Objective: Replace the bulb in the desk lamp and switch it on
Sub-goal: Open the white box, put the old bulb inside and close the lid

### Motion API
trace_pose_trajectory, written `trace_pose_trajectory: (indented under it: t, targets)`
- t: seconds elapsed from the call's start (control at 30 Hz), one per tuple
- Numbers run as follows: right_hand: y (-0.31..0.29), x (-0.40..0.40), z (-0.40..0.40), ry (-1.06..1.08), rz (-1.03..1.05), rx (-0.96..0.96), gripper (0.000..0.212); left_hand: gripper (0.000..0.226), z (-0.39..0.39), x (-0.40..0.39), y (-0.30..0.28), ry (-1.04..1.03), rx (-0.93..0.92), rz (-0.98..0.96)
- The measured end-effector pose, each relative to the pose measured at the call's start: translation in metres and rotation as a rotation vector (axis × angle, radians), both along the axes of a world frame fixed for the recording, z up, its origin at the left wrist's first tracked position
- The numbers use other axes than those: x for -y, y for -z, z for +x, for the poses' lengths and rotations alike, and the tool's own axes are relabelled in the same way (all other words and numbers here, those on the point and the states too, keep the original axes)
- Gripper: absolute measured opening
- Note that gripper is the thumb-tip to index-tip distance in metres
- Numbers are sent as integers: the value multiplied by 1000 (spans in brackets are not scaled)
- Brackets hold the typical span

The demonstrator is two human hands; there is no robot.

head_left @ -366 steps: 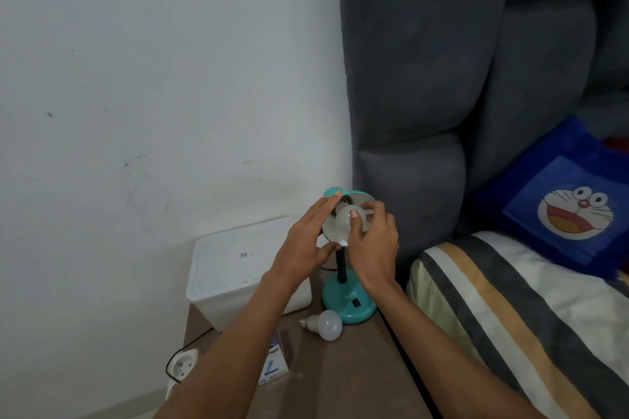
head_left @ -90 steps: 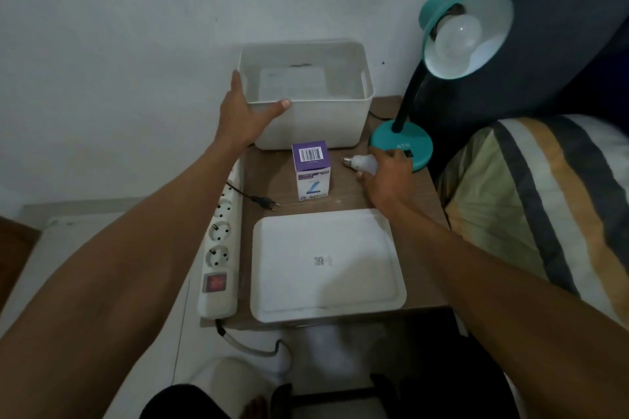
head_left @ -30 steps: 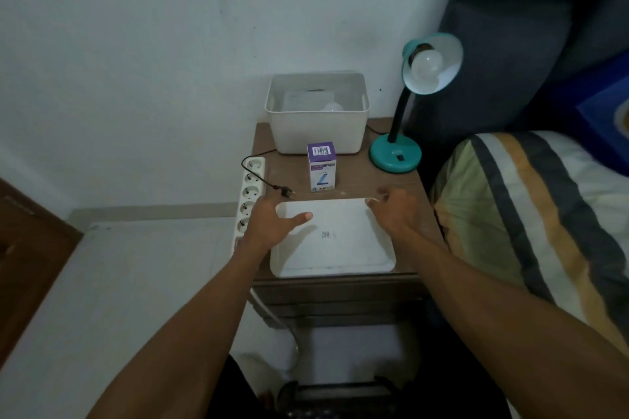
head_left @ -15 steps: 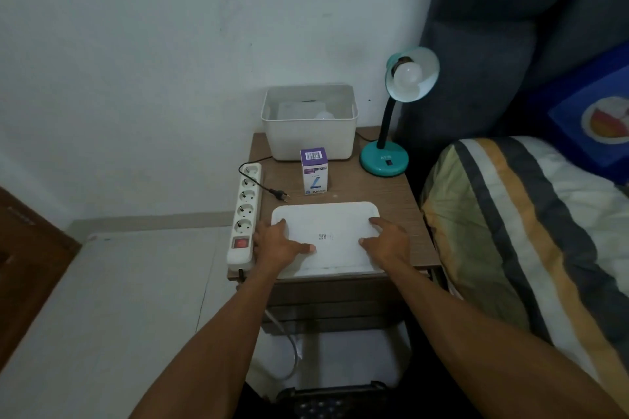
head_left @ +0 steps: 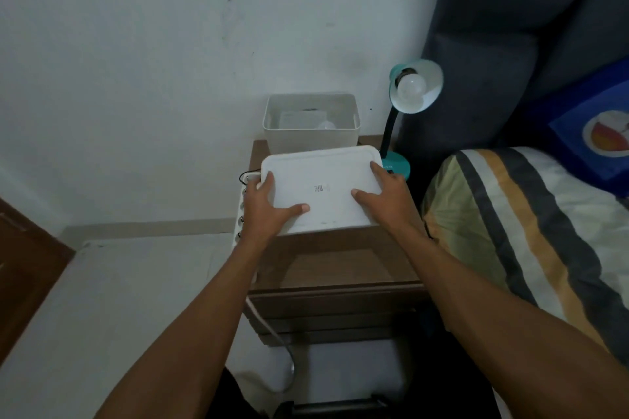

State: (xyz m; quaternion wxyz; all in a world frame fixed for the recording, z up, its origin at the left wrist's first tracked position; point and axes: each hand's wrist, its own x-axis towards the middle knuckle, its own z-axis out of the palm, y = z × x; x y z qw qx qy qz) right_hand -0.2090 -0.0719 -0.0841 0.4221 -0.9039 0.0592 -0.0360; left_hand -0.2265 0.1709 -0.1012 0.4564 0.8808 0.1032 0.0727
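Note:
The teal desk lamp (head_left: 416, 87) stands at the back right of the bedside table with a white bulb (head_left: 411, 85) in its shade, unlit. A white lid (head_left: 321, 172) is held above the tabletop: my left hand (head_left: 267, 206) grips its left edge and my right hand (head_left: 383, 196) grips its right edge. Behind it sits the open white box (head_left: 311, 138) with another bulb (head_left: 327, 126) lying inside. The lid hides the small purple carton.
A white power strip (head_left: 242, 211) lies along the table's left edge, its cable hanging down in front. The wooden bedside table (head_left: 340, 269) meets a striped bed cover (head_left: 531, 231) on the right. A grey headboard and blue cushion stand behind.
Both hands have lifted the white lid off the tabletop and carried it toward the open box. The lamp and box have not moved.

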Motion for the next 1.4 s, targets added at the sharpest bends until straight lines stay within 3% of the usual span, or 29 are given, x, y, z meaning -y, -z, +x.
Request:
trace_pose_trajectory:
  t: [0.23,0.63,1.0,1.4]
  targets:
    - [-40,-23,90,19,72,81,84,114,86,-22,-49,28,111,0]
    - [-37,-37,230,68,61,-2,87,114,237,-34,-53,38,20,17]
    - [-25,-39,259,66,-23,-88,86,109,272,-35,-43,28,-53,122]
    - [-25,-36,267,7,-144,-85,90,111,285,-46,-36,-4,-111,35]
